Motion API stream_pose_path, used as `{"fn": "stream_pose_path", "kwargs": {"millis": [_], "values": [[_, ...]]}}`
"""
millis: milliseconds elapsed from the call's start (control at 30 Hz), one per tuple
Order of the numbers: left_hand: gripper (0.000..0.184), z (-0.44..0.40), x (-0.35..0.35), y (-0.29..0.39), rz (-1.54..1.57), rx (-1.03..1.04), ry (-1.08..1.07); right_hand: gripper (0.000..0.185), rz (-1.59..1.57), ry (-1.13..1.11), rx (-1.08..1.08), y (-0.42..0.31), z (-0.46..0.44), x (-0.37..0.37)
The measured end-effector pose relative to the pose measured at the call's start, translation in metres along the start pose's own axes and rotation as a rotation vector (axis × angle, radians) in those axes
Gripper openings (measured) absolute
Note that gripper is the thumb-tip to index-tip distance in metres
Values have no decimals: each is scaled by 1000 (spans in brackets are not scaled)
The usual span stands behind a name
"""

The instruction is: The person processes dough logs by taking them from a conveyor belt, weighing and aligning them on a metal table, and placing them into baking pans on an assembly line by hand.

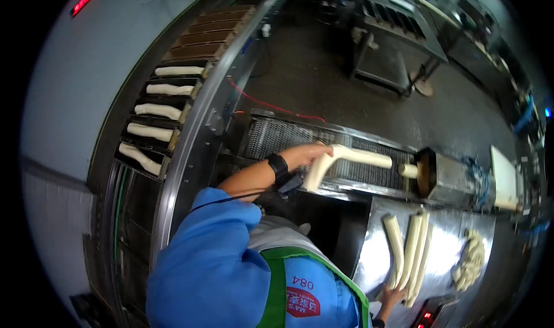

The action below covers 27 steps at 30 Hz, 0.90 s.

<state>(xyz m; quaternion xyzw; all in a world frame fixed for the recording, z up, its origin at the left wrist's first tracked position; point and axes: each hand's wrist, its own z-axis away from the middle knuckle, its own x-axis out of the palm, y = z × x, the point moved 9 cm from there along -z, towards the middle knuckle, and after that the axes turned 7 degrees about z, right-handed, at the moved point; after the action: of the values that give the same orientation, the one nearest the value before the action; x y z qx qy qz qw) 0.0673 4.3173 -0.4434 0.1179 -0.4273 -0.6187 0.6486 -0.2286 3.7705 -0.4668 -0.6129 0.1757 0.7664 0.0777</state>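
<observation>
My left hand (311,153), wearing a black wrist strap, grips a pale dough roll (368,157) above the mesh conveyor belt. One end of this roll bends down below my fingers, and the other stretches to the right. Low in the view, my right hand (393,296) is at the lower ends of several long dough rolls (412,252) on the shiny metal table (375,258). Its fingers curve round the leftmost rolls, partly hidden by the dough. Another short dough piece (408,170) sticks out of the metal housing at the belt's right end.
The mesh conveyor (277,137) runs across the middle to a metal housing (450,178). At left, dark pans (130,167) holding dough stand in a line behind a steel rail (199,117). A crumpled dough heap (470,261) lies on the table's right. A steel trolley (381,71) stands behind.
</observation>
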Motion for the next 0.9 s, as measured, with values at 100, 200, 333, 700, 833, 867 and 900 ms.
{"fn": "stream_pose_path", "kwargs": {"millis": [100,200,333,700,833,867,900], "values": [[40,20,13,36,407,87,-66,89,21,43,26,37,-8,46],[39,51,-15,100,632,272,92,73,152,234,-36,23,-6,31],[27,137,-90,203,577,811,388,78,485,-321,65,-91,12,-84],[39,198,-433,309,678,1247,923,69,-242,-287,87,-200,-62,-111],[44,156,-541,241,347,894,1209,66,-529,-318,91,-237,-89,-145],[46,144,-550,233,335,810,1188,65,-599,-327,91,-248,-92,-157],[47,143,-538,223,336,778,1221,64,-657,-318,73,-259,-101,-172]]}}
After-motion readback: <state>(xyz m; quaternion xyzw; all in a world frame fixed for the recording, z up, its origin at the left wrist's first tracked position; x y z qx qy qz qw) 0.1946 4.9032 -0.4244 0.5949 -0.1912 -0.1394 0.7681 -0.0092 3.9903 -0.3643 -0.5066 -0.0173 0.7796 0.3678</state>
